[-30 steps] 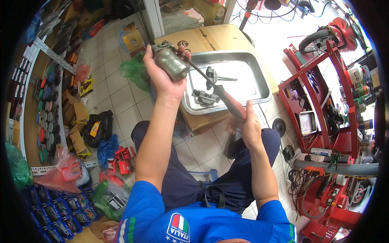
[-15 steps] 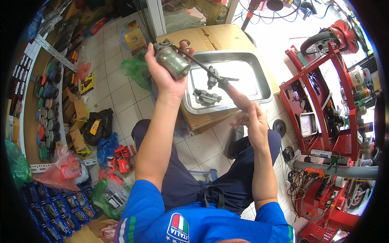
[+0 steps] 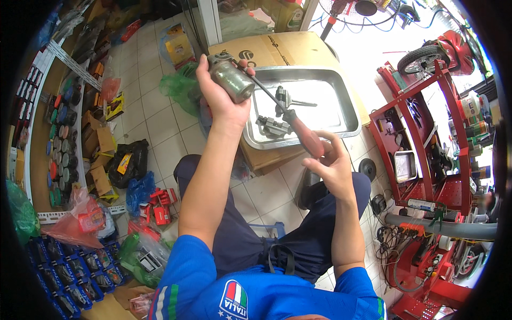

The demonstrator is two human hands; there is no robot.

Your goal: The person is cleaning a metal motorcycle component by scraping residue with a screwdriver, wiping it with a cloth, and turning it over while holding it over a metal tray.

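In my raised left hand (image 3: 224,101) lies a worn, grey-green cylindrical metal motor (image 3: 232,80), its rounded end tilted down toward the right. A screwdriver (image 3: 306,136) with a reddish handle and dark shaft slants from the motor's upper end down to my right hand (image 3: 336,168). The fingers and thumb of that hand curve loosely around the handle's butt. The shaft passes by my left fingertips; its tip is hidden there. Below, a shiny metal tray (image 3: 304,140) holds a dark metal part with a rod (image 3: 284,100) and a second dark block-like part (image 3: 273,126).
The tray rests on a cardboard box (image 3: 256,45) before my knees. A red tool rack (image 3: 421,144) stands at the right, with cables on the floor beside it. Shelves with jars (image 3: 66,154) and plastic bags (image 3: 140,192) line the left. A fan (image 3: 365,7) stands at the back right.
The screwdriver's handle has swung slightly down and toward me. My right hand has shifted its fingers from a pinch to a looser, wider hold around the handle's end. The motor has moved slightly right.
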